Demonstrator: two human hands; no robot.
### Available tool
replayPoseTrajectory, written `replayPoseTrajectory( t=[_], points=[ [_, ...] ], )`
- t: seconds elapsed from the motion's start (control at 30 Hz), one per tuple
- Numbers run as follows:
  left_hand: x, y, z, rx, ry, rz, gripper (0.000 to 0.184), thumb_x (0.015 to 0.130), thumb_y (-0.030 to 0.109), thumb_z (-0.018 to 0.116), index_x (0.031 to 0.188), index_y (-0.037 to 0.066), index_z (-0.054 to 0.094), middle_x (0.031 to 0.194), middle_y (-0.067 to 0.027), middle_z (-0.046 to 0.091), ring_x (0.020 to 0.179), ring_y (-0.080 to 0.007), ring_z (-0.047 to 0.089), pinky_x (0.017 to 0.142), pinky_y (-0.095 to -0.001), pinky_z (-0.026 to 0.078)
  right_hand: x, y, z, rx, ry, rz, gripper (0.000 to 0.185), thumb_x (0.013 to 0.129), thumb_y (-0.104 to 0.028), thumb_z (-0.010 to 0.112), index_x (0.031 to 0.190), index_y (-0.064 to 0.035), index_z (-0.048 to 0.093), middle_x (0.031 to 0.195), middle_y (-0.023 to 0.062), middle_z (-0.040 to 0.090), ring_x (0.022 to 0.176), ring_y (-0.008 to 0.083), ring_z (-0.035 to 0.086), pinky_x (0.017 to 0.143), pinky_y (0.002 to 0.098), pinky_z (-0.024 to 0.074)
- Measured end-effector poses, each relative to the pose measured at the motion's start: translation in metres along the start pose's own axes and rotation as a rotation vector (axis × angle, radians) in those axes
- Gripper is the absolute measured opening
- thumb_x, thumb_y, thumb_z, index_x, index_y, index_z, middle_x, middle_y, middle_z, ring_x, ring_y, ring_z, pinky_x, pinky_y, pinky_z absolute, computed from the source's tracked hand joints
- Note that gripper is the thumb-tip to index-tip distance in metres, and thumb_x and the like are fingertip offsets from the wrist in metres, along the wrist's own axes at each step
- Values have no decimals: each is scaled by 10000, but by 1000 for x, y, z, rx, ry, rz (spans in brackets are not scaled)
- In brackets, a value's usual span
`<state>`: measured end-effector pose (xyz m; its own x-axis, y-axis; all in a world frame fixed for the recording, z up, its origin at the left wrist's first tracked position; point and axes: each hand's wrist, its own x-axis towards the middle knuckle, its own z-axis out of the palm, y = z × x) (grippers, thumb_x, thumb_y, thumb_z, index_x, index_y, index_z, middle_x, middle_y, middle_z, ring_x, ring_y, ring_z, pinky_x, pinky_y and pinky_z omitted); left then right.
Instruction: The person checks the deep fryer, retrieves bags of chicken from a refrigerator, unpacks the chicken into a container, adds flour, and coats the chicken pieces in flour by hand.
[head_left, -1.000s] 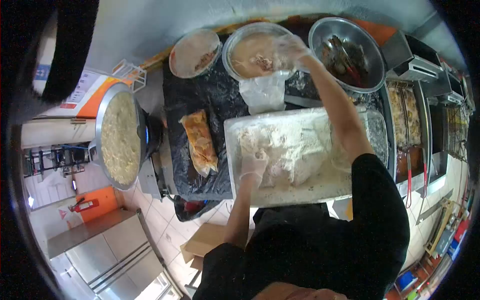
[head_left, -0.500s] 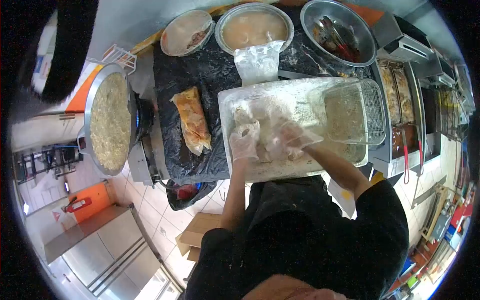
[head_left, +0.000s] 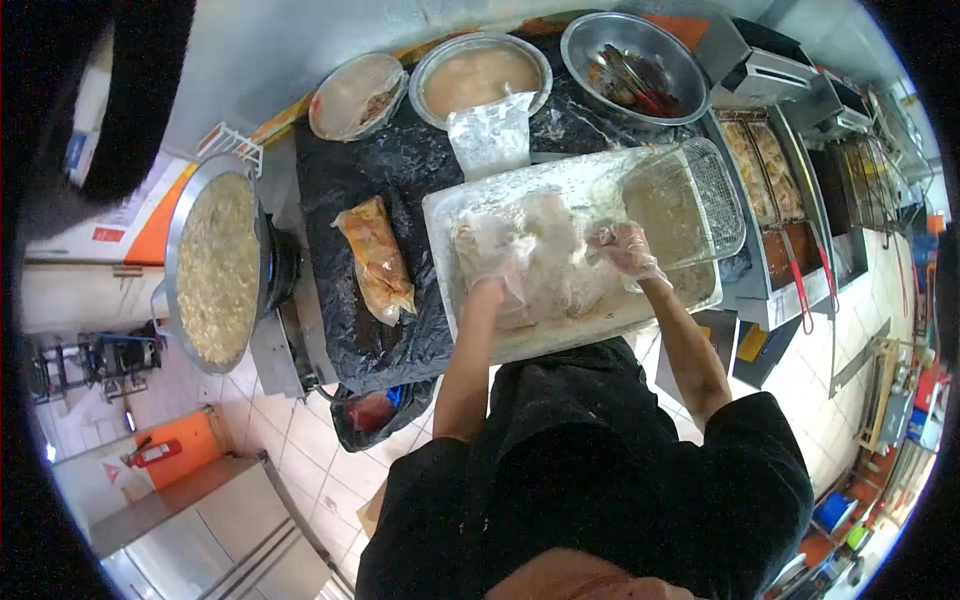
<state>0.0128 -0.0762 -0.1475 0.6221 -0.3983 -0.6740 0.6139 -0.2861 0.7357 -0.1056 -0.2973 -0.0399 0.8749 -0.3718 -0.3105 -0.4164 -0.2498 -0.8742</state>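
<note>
The floured pieces [head_left: 550, 290] lay in the tray [head_left: 600, 336], low and lumpy, already whitened; the coating looked well along, though loose flour [head_left: 552, 213], soft and powdery, remained heaped beyond them. The left hand [head_left: 503, 260], in a crinkled clear glove, was at the near-left pieces; the right hand [head_left: 622, 250], gloved too, was at the right of the heap. I cannot tell whether either was closed on anything. A wire mesh basket [head_left: 715, 200] sat at the tray's right end. Left of the tray, on the black-plastic-covered worktop [head_left: 385, 365], lay an oblong orange-brown bag [head_left: 375, 260]. Behind stood a round basin [head_left: 547, 78] of cloudy tan liquid [head_left: 478, 82] and a shiny metal bowl [head_left: 668, 45].
</note>
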Motion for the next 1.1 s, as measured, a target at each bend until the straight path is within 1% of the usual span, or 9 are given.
replayPoseTrajectory(
  t=[0.17, 0.2, 0.37, 0.43, 0.6, 0.73, 0.83, 0.9, 1.1],
  points=[
    [-33, 31, 47, -177, -238, 370, 629, 782, 13, 620, 1330, -37, 316, 1102, -68, 545, 826, -132, 569, 624, -252, 482, -12, -37, 3, -49, -133, -175, 444, 781, -75, 708, 1199, -34, 563, 915, 79, 650, 794, 103, 609, 696, 248, 500],
    [-45, 44, 48, -445, -518, 221, 642, 753, -1, 668, 1289, -55, 319, 1137, -88, 514, 845, -138, 565, 648, -247, 491, -14, -42, -3, -92, -252, -60, 444, 785, -72, 701, 1204, -29, 561, 932, 84, 645, 813, 104, 609, 713, 248, 501],
    [-46, 51, 52, 218, -124, 359, 710, 702, 195, 771, 1229, -52, 365, 1034, -170, 588, 913, -237, 607, 732, -312, 507, -11, -37, -8, 66, -240, 101, 472, 734, -173, 741, 1167, -111, 565, 849, 88, 638, 756, 155, 573, 723, 310, 496],
    [-76, 69, 38, 665, 128, 395, 801, 689, 320, 786, 1256, -64, 371, 1027, -213, 614, 956, -294, 619, 773, -347, 505, -3, -24, -18, -444, -138, -88, 381, 807, -225, 651, 1160, -110, 563, 857, 81, 628, 763, 176, 585, 745, 309, 503],
    [-104, 54, 1, 1137, 114, -38, 757, 742, 521, 656, 1202, -64, 519, 1167, -239, 583, 1091, -344, 573, 920, -375, 460, 47, -77, -59, -645, -234, -65, 261, 838, -175, 572, 1076, -72, 542, 1013, 68, 604, 871, 224, 606, 730, 336, 504],
    [-83, 11, 2, 1106, 183, -198, 796, 724, 577, 634, 1186, -65, 541, 1162, -255, 580, 1101, -354, 566, 922, -386, 458, 148, -108, -83, -1349, 306, -762, 162, 844, -127, 558, 993, -62, 559, 1007, 89, 578, 927, 210, 577, 763, 328, 487],
    [-115, 53, 21, 1078, 121, -236, 768, 722, 581, 622, 1145, -58, 575, 1132, -252, 596, 1089, -356, 572, 921, -399, 458, 205, -203, -63, -1122, 167, -958, 266, 701, -92, 601, 966, -95, 569, 1002, 59, 547, 940, 211, 569, 782, 356, 484],
    [-133, 88, 38, 1115, 70, -249, 689, 734, 550, 612, 1111, -26, 609, 1105, -244, 610, 1069, -359, 580, 910, -406, 462, 312, -171, -19, -692, 7, -567, 284, 775, -123, 593, 1051, -61, 566, 1056, 81, 580, 950, 241, 579, 786, 349, 483],
    [-101, 9, 13, 1116, -49, -435, 512, 758, 460, 592, 1029, 31, 661, 1050, -227, 633, 1006, -361, 602, 861, -410, 481, 393, -173, 43, -394, -47, -452, 297, 853, -229, 588, 1085, -45, 595, 1001, 75, 637, 872, 214, 620, 772, 361, 493]
  ],
)
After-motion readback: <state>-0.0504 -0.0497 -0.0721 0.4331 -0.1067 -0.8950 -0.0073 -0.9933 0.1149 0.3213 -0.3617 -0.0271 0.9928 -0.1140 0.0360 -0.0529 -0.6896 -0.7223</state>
